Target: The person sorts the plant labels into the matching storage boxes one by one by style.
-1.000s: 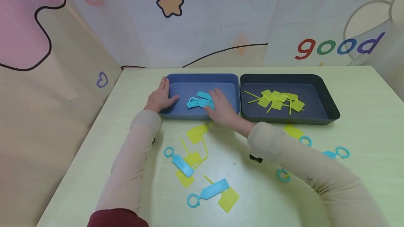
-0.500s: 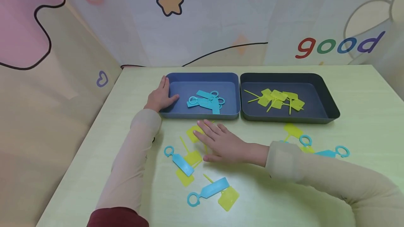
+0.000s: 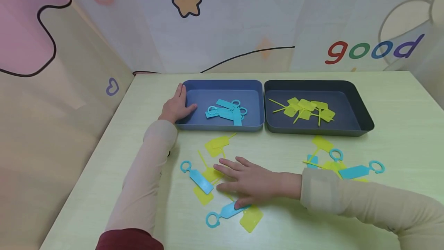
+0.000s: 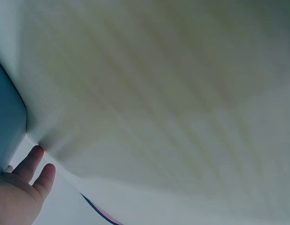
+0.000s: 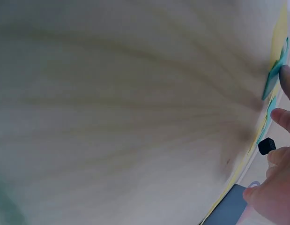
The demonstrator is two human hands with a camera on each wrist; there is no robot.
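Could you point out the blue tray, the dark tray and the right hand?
Blue tray (image 3: 199,98): head view, bare floor.
Dark tray (image 3: 342,111): head view, bare floor.
Right hand (image 3: 251,182): head view, back of the hand.

Left tray (image 3: 195,101) and right tray (image 3: 341,105) sit side by side on the desk (image 3: 270,149), each holding tags (image 3: 224,114); loose tags (image 3: 201,181) lie before both.

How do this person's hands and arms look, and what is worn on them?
The left hand and right hand wear no gloves. The left sleeve and right sleeve are pale beige, with dark red cloth at the left one's upper end.
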